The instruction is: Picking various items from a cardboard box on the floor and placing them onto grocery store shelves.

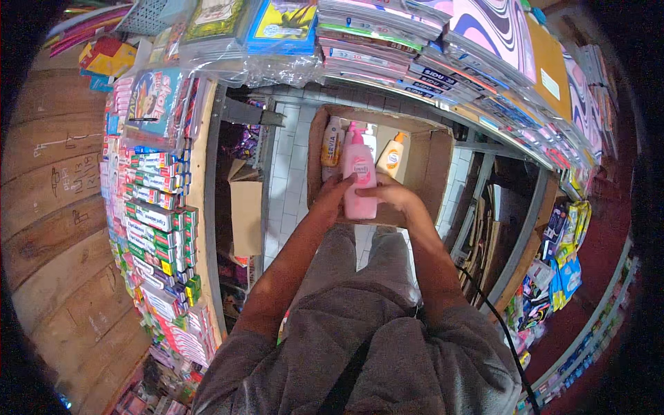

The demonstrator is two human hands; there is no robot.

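A pink pump bottle (360, 176) is held between my two hands, pump end away from me, above the near side of an open cardboard box (438, 166). My left hand (334, 194) grips its left side. From the right, my right hand (391, 193) has its fingers on the lower part of the bottle. Inside the box, a cream bottle with an orange pump (391, 155) leans at the right. A bottle with an orange label (331, 148) stands at the left, and a white bottle (370, 139) is partly hidden behind the pink one.
Toothpaste cartons (155, 218) are stacked on the left shelf. Piled notebooks (363, 52) and plastic-wrapped books (282, 26) line the far shelf. A cardboard carton (246, 215) sits under the left shelf. Flattened cardboard (485, 241) stands at right, near a black cable (498, 316). Packets (565, 280) lie on the right shelf.
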